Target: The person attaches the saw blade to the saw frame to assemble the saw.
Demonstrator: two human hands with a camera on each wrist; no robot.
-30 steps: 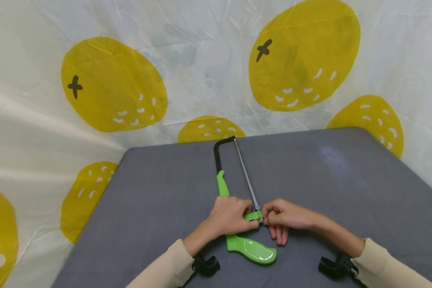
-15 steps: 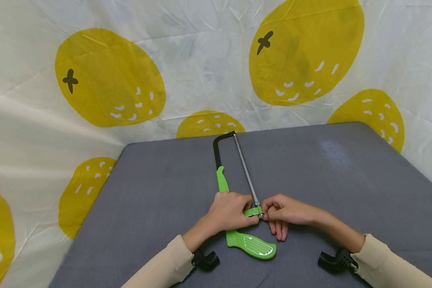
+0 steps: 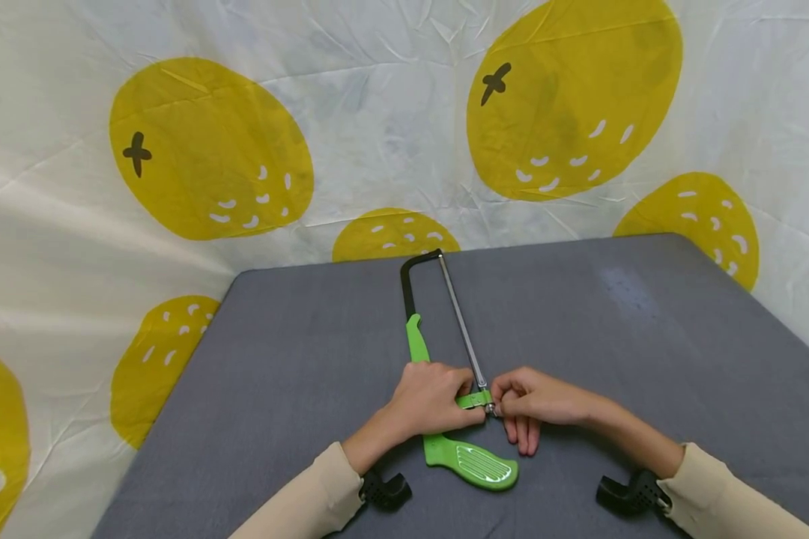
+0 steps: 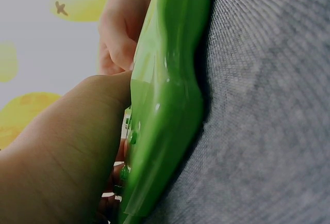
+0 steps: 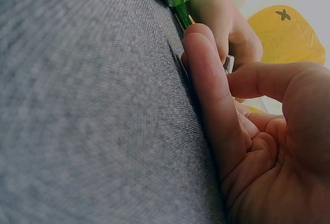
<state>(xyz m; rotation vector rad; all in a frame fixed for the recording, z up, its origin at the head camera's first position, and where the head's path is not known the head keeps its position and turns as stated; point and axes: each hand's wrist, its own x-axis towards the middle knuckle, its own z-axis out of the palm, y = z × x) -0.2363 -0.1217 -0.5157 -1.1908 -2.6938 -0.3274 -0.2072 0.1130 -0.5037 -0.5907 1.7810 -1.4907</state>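
Observation:
A hacksaw [image 3: 472,463] with a green grip and a black front bow [image 3: 406,288] lies flat in the head view. Its thin metal blade [image 3: 460,318] runs along the right side. My left hand [image 3: 426,398] lies over the green frame and holds it, thumb and fingers around the green crosspiece [image 3: 473,400]. At the crosspiece's right end, a small metal tightening screw [image 3: 490,409] sticks out, and my right hand [image 3: 542,400] pinches it between thumb and index finger. The screw's exact shape is mostly hidden. In the right wrist view, a metal bit [image 5: 229,64] shows near the thumb tip.
A grey cloth-covered table [image 3: 310,359] bears the saw and extends on both sides. Behind and to the left hangs a white sheet [image 3: 384,135] printed with yellow fruit. Black wrist camera mounts [image 3: 386,491] sit under both beige cuffs.
The head view shifts slightly up and down. Both hands keep their places on the saw, with at most tiny motion in the right fingers.

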